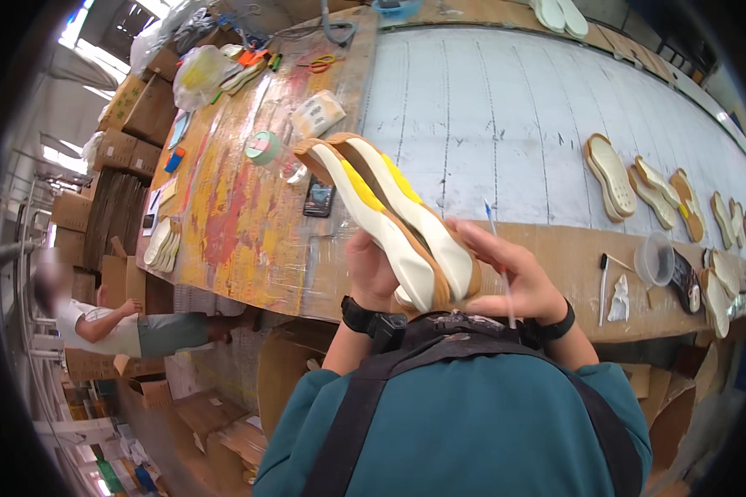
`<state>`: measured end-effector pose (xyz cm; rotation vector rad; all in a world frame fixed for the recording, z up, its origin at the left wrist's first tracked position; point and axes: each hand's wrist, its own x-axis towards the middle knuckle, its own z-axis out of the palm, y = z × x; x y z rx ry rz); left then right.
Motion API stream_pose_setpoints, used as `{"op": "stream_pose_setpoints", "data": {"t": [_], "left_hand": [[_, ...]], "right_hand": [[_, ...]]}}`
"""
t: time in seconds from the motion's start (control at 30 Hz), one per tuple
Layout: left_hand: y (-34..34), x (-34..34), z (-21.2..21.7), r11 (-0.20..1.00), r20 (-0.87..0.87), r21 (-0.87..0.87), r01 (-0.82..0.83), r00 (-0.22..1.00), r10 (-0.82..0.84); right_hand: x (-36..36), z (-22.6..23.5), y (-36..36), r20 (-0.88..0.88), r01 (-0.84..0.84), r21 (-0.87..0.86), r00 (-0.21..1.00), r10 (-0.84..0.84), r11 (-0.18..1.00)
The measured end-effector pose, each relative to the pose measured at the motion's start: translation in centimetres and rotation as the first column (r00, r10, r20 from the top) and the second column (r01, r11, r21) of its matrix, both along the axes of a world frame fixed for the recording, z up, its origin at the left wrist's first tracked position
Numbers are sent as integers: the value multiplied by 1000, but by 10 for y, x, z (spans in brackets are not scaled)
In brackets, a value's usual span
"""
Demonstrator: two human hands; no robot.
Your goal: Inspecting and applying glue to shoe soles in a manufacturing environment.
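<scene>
Both my hands hold a pair of shoe soles [389, 219] pressed side by side, white and yellow with tan rubber edges, raised above the workbench edge. My left hand [371, 272] grips them from beneath on the left. My right hand [514, 277] cups their lower right end and also pinches a thin white brush with a blue tip [499, 265] between its fingers. Each wrist wears a black band.
A paint-stained workbench [232, 224] carries a phone [318, 199], a tape roll [263, 147], scissors [323, 62] and bags. Several soles [612, 176] lie on the white conveyor belt [506, 108], beside a plastic cup [655, 258]. A seated person [116, 327] is at left among cardboard boxes.
</scene>
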<state>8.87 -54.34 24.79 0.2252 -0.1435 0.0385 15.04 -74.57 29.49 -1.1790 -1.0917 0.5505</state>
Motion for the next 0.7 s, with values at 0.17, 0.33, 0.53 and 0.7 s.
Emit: {"op": "stream_pose_setpoints", "data": {"t": [0.17,0.33,0.53,0.7], "left_hand": [[-14,-5,16,965,-138,197,-172,970,201],[-7,-13,10,925,-200,348,-152,952,231],[-4,-19,-1,946,-115,305,-112,981,153],[1,-26,-5,947,-170,321,-5,984,63]], "right_hand": [[0,-6,-11,-68,63,-55,995,-67,996],[-2,-8,-10,-148,73,-36,986,-78,997],[1,-10,-10,-146,95,-102,983,-110,990],[3,-7,-3,-56,148,-149,986,-158,978]]}}
